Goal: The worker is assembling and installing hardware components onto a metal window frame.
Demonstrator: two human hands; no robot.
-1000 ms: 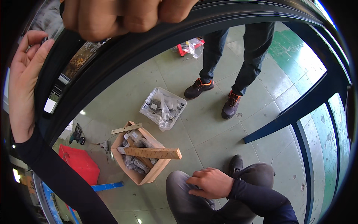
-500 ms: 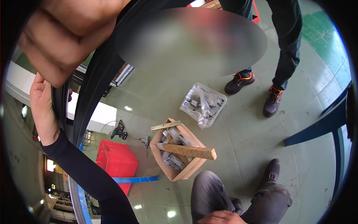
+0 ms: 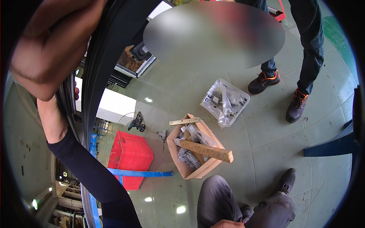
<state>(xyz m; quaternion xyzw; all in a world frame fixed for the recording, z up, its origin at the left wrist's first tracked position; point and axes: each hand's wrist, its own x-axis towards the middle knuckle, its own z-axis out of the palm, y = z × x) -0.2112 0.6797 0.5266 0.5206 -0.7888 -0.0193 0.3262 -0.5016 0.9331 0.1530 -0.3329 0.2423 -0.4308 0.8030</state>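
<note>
My left arm in a black sleeve (image 3: 95, 176) reaches up along the left. My left hand (image 3: 52, 118) is wrapped round a long black profile (image 3: 99, 57), with fingertips showing at the profile's other side. A large hand (image 3: 53, 53), close to the camera, covers part of my left hand; it looks like another person's. At the lower edge my right hand (image 3: 227, 224) lies over my lap by my grey-trousered knee (image 3: 216, 190); its fingers are mostly cut off by the picture's edge.
An open wooden box (image 3: 185, 171) holds bagged parts and a wooden bar. Beyond it are a clear plastic bin (image 3: 243, 104) and a person's shoes (image 3: 263, 82). A red bin (image 3: 131, 155), a cordless drill (image 3: 137, 122), a blue bar (image 3: 152, 174) and a blue leg (image 3: 329, 146) stand around.
The view has shifted, so the box, bins and shoes appear farther right. The large near hand sits farther left and lower over my left hand. My left hand keeps its hold on the profile.
</note>
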